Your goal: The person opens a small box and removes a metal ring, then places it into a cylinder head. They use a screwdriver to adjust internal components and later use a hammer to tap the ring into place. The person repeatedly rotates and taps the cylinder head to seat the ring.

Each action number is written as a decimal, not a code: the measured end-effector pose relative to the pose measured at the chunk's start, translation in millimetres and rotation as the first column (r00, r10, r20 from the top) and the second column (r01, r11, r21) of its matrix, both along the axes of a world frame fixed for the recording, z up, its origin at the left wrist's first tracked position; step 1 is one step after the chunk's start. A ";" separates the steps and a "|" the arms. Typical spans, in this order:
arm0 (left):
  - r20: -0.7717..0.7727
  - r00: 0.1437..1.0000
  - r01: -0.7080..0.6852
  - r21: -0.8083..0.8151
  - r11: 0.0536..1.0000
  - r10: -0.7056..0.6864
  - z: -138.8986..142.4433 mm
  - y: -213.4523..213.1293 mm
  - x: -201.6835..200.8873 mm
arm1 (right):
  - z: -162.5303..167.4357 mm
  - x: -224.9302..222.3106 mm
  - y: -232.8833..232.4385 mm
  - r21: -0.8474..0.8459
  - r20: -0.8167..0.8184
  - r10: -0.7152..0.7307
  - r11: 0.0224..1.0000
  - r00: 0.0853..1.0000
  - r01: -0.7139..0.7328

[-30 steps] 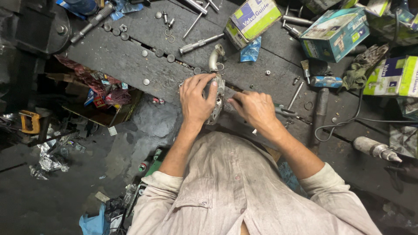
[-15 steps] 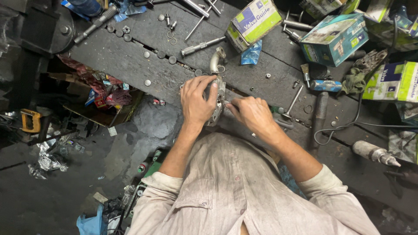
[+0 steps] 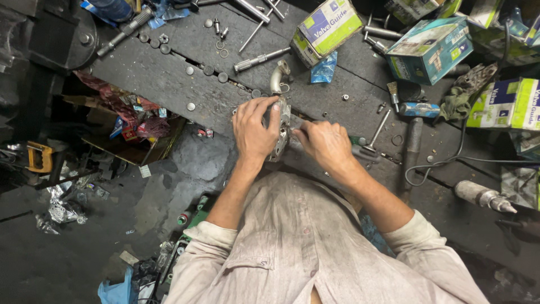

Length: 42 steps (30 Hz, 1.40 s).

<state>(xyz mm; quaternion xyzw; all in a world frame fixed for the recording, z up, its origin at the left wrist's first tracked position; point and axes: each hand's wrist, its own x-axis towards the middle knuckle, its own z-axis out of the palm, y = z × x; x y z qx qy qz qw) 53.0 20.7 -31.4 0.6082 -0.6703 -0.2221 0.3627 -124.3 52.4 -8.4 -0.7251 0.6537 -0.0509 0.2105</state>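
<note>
My left hand (image 3: 256,128) lies over a grey cast-metal engine part (image 3: 280,133) at the near edge of the dark, oily workbench (image 3: 163,79) and grips it from the left. My right hand (image 3: 325,143) is closed right beside the part, its fingertips pressed at the part's right side around something small and thin that I cannot make out. A curved metal pipe (image 3: 277,75) stands just beyond the part.
Bolts, washers and rods (image 3: 260,59) litter the bench. Cardboard boxes (image 3: 328,28) (image 3: 430,49) stand at the back, more at the right (image 3: 509,104). A blue-handled tool (image 3: 419,109), a cable (image 3: 450,160) and a cylindrical power tool (image 3: 484,197) lie to the right. Scrap covers the floor at the left (image 3: 129,118).
Both hands stay on the metal part; the right hand has shifted slightly against its right side. The head camera has drifted a little.
</note>
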 end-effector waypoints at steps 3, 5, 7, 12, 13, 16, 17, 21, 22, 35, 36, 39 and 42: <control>0.043 0.998 -0.056 0.035 0.998 0.054 -1.0 3.1 -4.8 | -7.0 1.4 4.5 -0.007 0.035 0.008 1.000 0.999 -0.008; 0.082 0.991 -0.107 0.053 0.993 0.102 -2.2 8.0 -10.8 | -11.7 4.1 9.0 -0.033 0.044 -0.043 0.998 0.998 0.044; 0.115 0.983 -0.148 0.055 0.987 0.141 -3.9 11.6 -16.1 | -15.3 6.8 12.5 -0.058 0.069 -0.043 0.997 0.997 0.047; 0.087 0.992 -0.097 0.059 0.994 0.091 -6.8 14.4 -15.0 | -12.7 3.8 8.7 -0.004 0.186 0.015 1.000 0.982 -0.014; 0.077 0.994 -0.086 0.058 0.995 0.081 -6.9 13.6 -14.3 | -10.4 1.7 5.2 -0.009 0.157 0.008 1.000 0.988 -0.006; 0.062 0.996 -0.060 0.050 0.997 0.057 -5.8 14.2 -13.1 | -3.8 0.1 -2.2 -0.087 0.067 -0.060 0.994 0.996 0.066; 0.063 0.996 -0.060 0.046 0.997 0.057 -5.3 14.7 -13.3 | -2.4 1.1 -3.5 -0.160 0.039 -0.111 0.980 0.993 0.116; 0.060 0.996 -0.075 0.031 0.997 0.073 -3.9 14.2 -13.9 | -0.2 3.2 -3.1 -0.160 -0.001 -0.140 0.977 0.990 0.138; 0.061 0.995 -0.076 0.025 0.997 0.074 -3.7 13.6 -13.4 | -0.7 4.7 -0.6 -0.126 0.051 -0.135 0.982 0.990 0.140; 0.046 0.997 -0.063 0.042 0.997 0.061 -4.2 10.8 -10.3 | -3.0 9.3 9.5 -0.012 0.140 -0.135 0.990 0.981 0.138; 0.033 0.998 -0.061 0.040 0.997 0.060 -4.6 10.6 -10.1 | -3.6 10.2 10.8 -0.049 0.132 -0.135 0.989 0.982 0.142; 0.035 0.998 -0.057 0.035 0.998 0.056 -5.4 12.0 -11.1 | -9.2 21.7 20.1 -0.178 0.076 -0.137 0.973 0.988 0.148; 0.040 0.997 -0.069 0.034 0.997 0.068 -4.7 12.9 -11.6 | -17.7 24.3 20.6 -0.110 -0.036 -0.098 0.990 0.995 0.093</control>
